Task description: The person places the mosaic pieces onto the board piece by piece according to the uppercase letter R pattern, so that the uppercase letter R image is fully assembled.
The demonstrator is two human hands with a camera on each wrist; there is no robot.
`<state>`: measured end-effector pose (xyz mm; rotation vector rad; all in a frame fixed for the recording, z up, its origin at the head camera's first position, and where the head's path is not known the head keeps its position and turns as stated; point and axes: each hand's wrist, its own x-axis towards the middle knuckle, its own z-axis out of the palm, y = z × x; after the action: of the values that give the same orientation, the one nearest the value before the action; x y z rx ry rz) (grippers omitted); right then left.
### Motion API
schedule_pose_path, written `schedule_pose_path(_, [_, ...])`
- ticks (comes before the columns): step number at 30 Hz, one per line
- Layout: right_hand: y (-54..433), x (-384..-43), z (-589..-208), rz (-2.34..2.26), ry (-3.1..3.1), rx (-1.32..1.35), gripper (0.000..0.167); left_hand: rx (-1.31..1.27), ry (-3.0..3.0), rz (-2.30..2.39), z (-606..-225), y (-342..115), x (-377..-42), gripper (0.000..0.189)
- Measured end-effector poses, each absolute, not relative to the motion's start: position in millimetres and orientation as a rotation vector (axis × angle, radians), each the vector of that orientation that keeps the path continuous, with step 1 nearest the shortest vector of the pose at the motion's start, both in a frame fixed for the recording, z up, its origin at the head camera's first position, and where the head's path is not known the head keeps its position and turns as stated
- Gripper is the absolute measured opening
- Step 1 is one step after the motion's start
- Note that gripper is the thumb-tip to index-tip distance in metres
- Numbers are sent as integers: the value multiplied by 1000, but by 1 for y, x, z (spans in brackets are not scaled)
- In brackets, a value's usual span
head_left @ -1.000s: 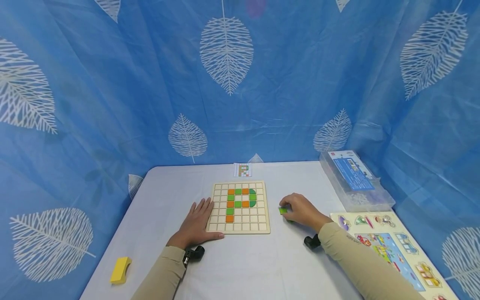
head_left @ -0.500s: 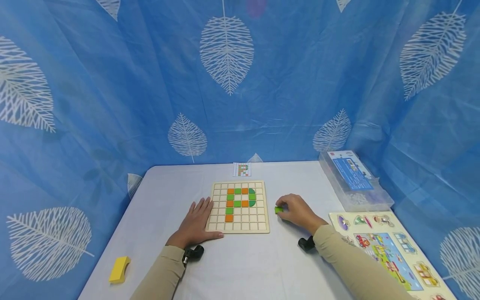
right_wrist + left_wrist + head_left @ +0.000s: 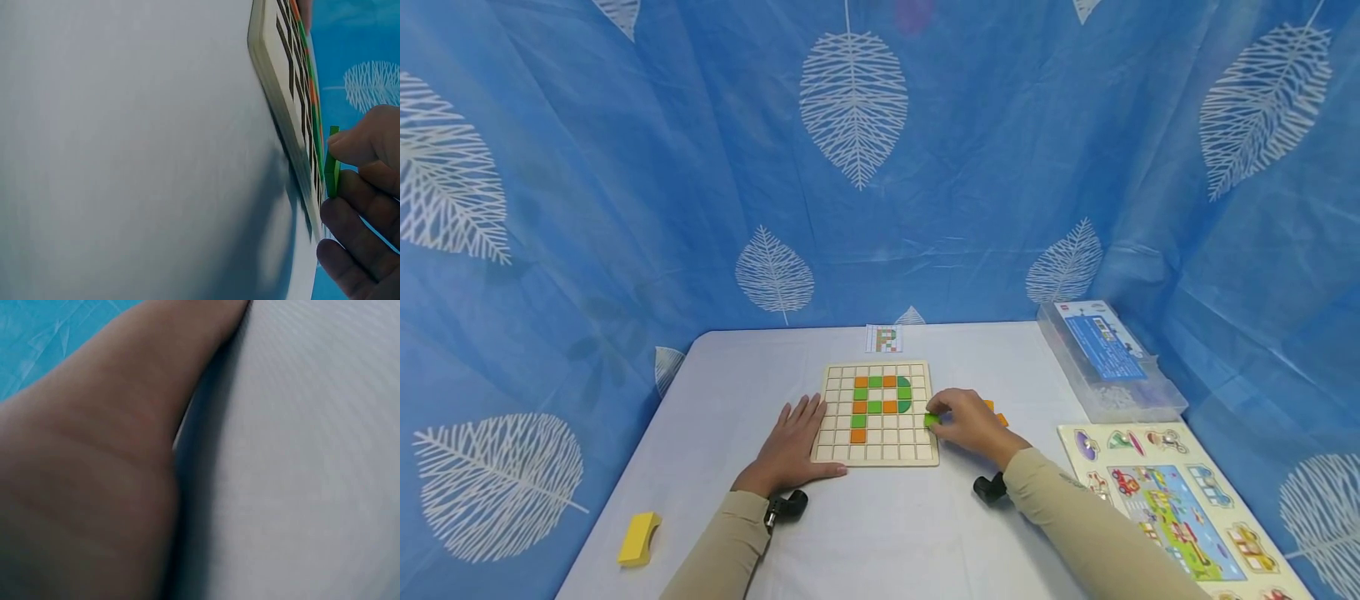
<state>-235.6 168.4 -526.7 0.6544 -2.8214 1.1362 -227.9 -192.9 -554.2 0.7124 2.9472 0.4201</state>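
Observation:
A light wooden grid board lies mid-table, with orange and green tiles set in it in the shape of a letter P. My left hand rests flat along the board's left side, fingers straight and thumb at the near left corner. At the right edge of the board, my right hand pinches a green square tile between thumb and fingers. In the right wrist view that tile is held just over the board's edge. Orange tiles on the table show partly from behind the right hand.
Behind the board lies a small card with a coloured letter R pattern. On the right are a clear plastic box with a blue label and a picture puzzle board. A yellow arched block sits at the front left.
My right hand has lifted the green tile from the table and carried it left to the board's right edge, uncovering orange tiles behind it. The left hand stays in place.

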Motion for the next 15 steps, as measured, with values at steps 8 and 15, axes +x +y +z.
schedule_pose_path(8, [144,-236,-525,1146,-2807,770,21,712,2947,424,-554,-193,-229,131])
schedule_pose_path(15, [121,-234,-527,1170,-2781,835,21,699,2944,400,-556,-192,-230,131])
